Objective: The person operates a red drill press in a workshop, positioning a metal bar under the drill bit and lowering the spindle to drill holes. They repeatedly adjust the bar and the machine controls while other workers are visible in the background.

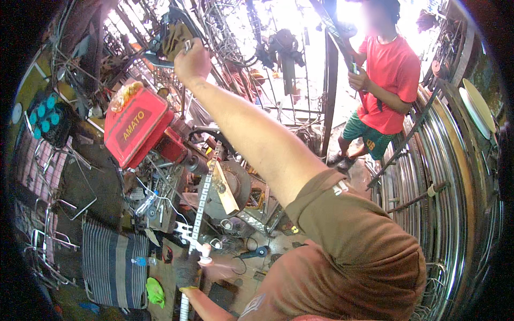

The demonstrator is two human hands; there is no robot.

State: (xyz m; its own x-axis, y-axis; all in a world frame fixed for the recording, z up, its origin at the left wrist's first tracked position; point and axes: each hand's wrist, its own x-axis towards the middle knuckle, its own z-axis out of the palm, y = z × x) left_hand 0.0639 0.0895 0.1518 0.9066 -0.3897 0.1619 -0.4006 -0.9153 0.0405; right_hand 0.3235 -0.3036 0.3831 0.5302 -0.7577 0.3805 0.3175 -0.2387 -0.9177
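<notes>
My right arm stretches across to the upper left. Its bare hand (194,63) is closed beside a hanging brown cloth (175,38); a small shiny metal piece shows at the fingers, too small to name. Low in the view, my left hand (188,270), in a dark grey glove with a yellow cuff, is wrapped round a long pale bar with evenly spaced marks (199,211). The bar runs up past a white clamp-like fitting (185,233) toward a red machine (140,128). A flat wooden piece (225,190) lies beside the bar's upper part.
A person in a red shirt (393,80) stands at the far right, holding a long bar (334,32). Shiny metal tubes (417,182) line the right side. A striped chair (115,262) and a bright green cloth (155,292) are at lower left. A grinder-like tool (261,251) lies on the floor.
</notes>
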